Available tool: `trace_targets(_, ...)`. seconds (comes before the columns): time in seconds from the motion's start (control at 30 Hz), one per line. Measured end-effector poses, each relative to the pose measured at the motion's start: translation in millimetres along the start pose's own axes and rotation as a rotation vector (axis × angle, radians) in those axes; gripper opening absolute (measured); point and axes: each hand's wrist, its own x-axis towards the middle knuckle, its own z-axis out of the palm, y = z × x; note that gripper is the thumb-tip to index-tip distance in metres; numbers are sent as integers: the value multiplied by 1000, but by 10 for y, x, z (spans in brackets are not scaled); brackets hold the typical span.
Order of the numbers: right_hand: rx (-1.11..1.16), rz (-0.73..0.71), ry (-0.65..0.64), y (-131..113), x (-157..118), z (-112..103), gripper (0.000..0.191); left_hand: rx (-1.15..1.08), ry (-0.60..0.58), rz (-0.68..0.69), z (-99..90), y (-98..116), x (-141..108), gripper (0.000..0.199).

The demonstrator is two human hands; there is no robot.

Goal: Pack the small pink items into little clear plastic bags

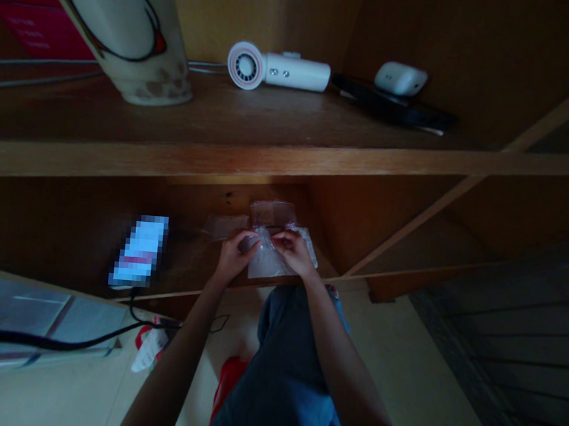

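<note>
Fingers (286, 239) of left hand (233, 255) and right hand (299, 253) pinch a clear bag (267, 263); I observe a phone (138, 251) on the shelf (187, 258), at left.

Pretty plain outfit tbh: a dark slate-blue garment (277, 370), loose-looking with soft creases, and some brighter blue cloth (330, 421) down its right side. Too dim to say top or trousers. Left forearm (195, 327) and right forearm (330, 335) are bare, same with the left hand (234, 254) and right hand (295, 252).
</note>
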Motion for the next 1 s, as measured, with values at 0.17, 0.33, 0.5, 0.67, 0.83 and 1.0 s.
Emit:
trace_targets(0.17,9,2,-16,-22,-4,-4,12,4,-10,-5,-2,-9,0,19)
trace_targets(0.33,33,-27,-25,-39,0,3,10,17,-18,1,-8,-2,6,19)
trace_targets(0.5,49,-37,-5,-12,6,18,10,8,-6,1,-11,10,8,18)
trace_targets(0.67,-35,-24,97,56,5,14,15,-7,24,-19,-8,9,5,19)
trace_targets(0.83,-439,-35,30,-39,-16,-11,16,0,36,-27,-12,9,4,18)
trace_targets(1.0,-663,10,-45,-117,-48,40,19,-8,38,-28,-19,25,7,18)
